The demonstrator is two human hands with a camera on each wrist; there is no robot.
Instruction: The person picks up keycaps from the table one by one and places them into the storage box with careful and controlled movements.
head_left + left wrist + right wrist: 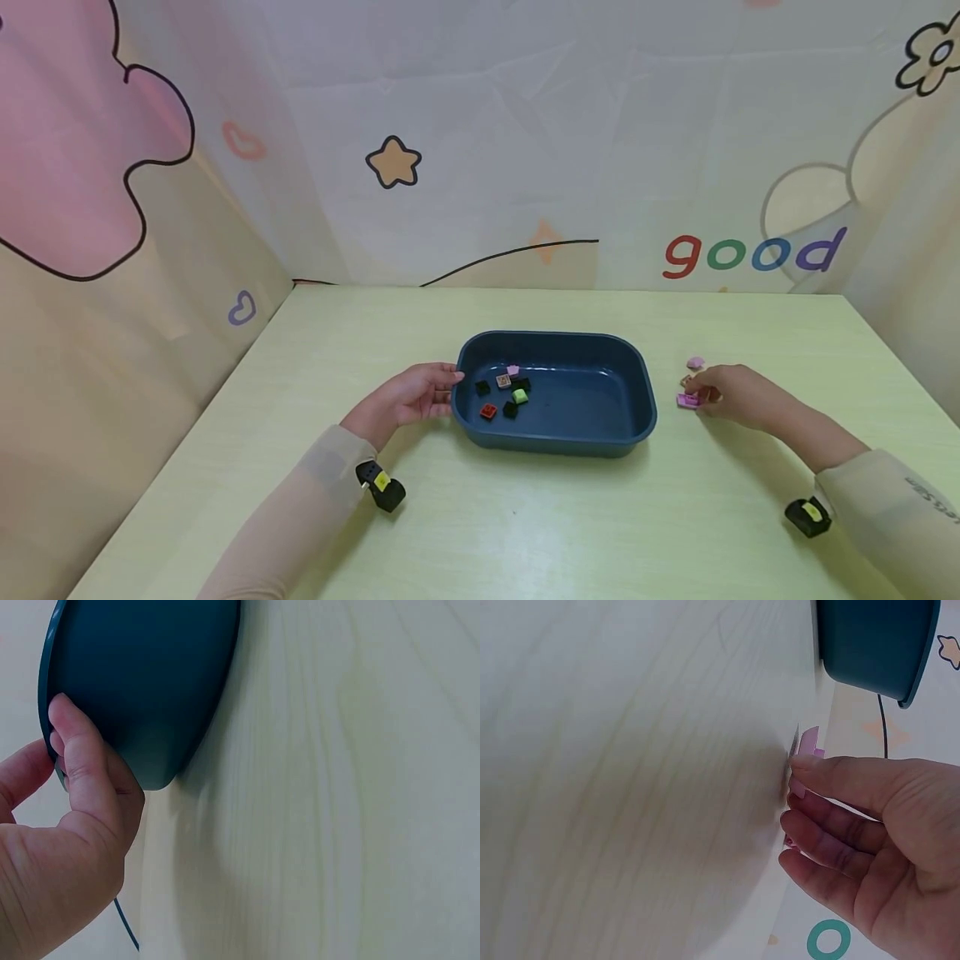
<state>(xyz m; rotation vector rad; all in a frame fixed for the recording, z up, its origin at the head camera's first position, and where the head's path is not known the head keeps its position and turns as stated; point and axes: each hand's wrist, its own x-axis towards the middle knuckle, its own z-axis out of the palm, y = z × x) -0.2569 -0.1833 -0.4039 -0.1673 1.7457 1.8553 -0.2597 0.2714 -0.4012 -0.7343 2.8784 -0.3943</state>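
Observation:
My left hand grips the left end of a dark blue plastic basin, thumb at the rim and fingers against the outer wall. Inside the basin, toward its left side, lie several small toy bricks, among them a red brick, a light green brick and a pink brick. To the right of the basin, my right hand pinches a flat pink brick low at the table. The right wrist view shows the thumb on this pink brick, with the other fingers bent below it.
A pink piece lies just beyond the right hand, and a small tan piece shows at its fingertips. The pale wooden table ends at a printed curtain behind and at both sides.

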